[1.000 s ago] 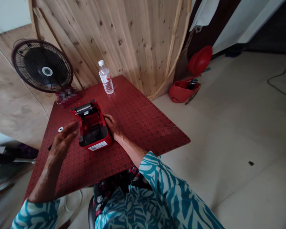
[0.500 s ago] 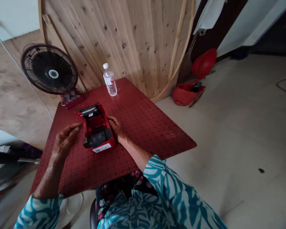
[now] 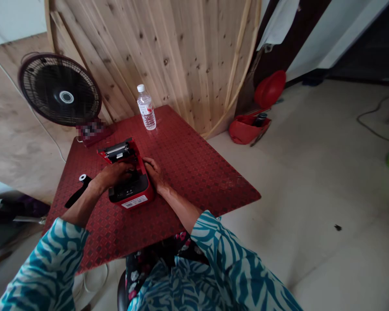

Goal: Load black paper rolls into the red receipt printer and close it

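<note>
A red and black label printer [image 3: 145,188] stands on the table with its lid [image 3: 118,150] raised at the back. My left hand [image 3: 115,173] reaches over its left side into the open compartment; its fingertips are lost in the dark interior, so whatever they touch is hidden. Along the printer's right wall, my right hand [image 3: 154,172] grips the side with bent fingers. Left of my left wrist lies a small paper roll [image 3: 82,177] with a white end and a dark strip trailing toward me, partly behind the forearm.
A red patterned cloth covers the table [image 3: 194,172]. Behind the printer are a clear water bottle [image 3: 147,110] and a dark fan [image 3: 61,93]. Wooden boards [image 3: 168,52] lean at the back. A red container [image 3: 246,129] sits on the floor to the right.
My left hand has moved right, from beside the printer into its compartment. The dark strip has left the printer's front and now lies with the roll at left. My right hand keeps its place.
</note>
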Demonstrator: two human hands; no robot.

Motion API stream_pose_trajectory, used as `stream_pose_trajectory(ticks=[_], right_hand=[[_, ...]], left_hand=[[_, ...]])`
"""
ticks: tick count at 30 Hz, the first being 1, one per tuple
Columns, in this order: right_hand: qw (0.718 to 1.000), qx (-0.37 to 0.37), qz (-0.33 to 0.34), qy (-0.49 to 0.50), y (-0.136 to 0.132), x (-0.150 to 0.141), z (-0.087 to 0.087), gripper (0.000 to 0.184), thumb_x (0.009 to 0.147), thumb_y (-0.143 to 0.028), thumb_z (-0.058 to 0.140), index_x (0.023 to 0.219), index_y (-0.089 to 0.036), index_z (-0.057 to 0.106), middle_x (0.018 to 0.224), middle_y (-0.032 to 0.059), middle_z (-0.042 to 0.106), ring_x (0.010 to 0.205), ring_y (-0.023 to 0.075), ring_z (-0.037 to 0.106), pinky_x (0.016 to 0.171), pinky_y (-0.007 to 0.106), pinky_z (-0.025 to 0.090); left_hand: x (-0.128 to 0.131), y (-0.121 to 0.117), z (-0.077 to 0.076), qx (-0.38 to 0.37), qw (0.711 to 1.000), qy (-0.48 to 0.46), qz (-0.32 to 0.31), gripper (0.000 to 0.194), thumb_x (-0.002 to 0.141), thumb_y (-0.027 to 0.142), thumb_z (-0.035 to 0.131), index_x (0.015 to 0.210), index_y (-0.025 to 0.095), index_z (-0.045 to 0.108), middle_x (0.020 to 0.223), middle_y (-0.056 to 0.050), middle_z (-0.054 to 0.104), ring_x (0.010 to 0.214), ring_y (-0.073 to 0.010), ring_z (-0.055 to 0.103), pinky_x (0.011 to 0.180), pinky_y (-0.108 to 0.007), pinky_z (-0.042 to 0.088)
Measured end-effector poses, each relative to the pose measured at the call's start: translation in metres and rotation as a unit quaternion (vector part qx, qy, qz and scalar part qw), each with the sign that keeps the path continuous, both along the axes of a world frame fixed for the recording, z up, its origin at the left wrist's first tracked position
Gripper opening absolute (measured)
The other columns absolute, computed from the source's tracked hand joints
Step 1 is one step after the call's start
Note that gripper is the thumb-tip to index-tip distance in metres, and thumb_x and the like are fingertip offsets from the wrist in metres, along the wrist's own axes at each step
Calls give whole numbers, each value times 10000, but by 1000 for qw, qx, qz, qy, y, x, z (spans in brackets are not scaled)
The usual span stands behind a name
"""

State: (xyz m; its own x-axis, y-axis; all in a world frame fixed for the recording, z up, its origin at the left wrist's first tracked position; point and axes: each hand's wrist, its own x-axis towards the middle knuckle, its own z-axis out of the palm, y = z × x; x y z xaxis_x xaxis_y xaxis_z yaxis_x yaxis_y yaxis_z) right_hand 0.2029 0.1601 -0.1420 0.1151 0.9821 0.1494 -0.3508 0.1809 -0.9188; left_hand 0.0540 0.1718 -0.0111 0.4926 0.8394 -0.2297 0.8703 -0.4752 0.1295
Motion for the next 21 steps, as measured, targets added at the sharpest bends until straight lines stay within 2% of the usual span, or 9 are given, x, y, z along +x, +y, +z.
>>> stream_pose_trajectory(ticks=[3,6,9,11,14,16,19,21], right_hand=[[1000,3,5,4,-1,0,2,262,844,-336,543,1056,-285,690,1114,-13,708,1127,186,606,1052,373,423],[1000,9,-1,-1,0,0,2,262,839,-333,544,1050,-278,690,1112,-7,707,1117,189,609,1046,373,422],[1000,13,-5,-2,1,-1,1,262,837,-330,536,1041,-270,689,1107,-1,706,1102,187,613,1028,369,431],[1000,12,-3,2,1,-2,1,259,840,-333,534,1038,-269,688,1099,-1,708,1088,184,618,1016,366,441],[1000,7,0,10,0,-1,2,254,839,-341,543,1039,-274,685,1094,-7,710,1082,182,621,1016,366,447],[1000,2,3,14,-1,0,2,255,835,-341,552,1043,-275,684,1100,-8,711,1084,183,623,1019,371,449],[1000,-4,2,16,-2,1,3,257,828,-330,551,1040,-275,684,1109,-5,711,1093,187,624,1023,378,449],[1000,-7,2,14,-2,1,3,254,825,-325,547,1034,-280,684,1106,-8,713,1102,187,621,1026,380,447]], left_hand=[[-2,6,-1,-32,999,-15,-19,403,738,85,496,1042,210,730,1055,-73,763,969,-235,711,840,-317,537],[-2,1,3,-32,999,-36,-23,412,739,109,485,1068,219,708,1044,-57,763,973,-229,709,857,-328,538],[-8,-15,13,-2,998,-62,-11,366,802,252,521,1134,223,670,1093,-66,745,997,-249,698,877,-360,536],[-18,-30,23,39,994,-103,10,409,826,367,542,1201,233,635,1115,-61,736,997,-252,695,881,-362,534],[-42,-45,39,122,975,-175,66,568,809,455,570,1328,227,552,1126,-55,724,984,-236,690,883,-345,533],[-57,-47,48,169,958,-192,128,636,775,450,587,1359,207,526,1134,-58,712,973,-221,682,893,-338,528],[-75,-38,50,190,936,-174,242,555,765,392,576,1284,196,579,1100,-46,717,962,-202,677,871,-313,529],[-82,-25,44,178,930,-155,283,463,787,354,563,1213,179,608,1077,-48,723,953,-200,681,827,-295,533]])
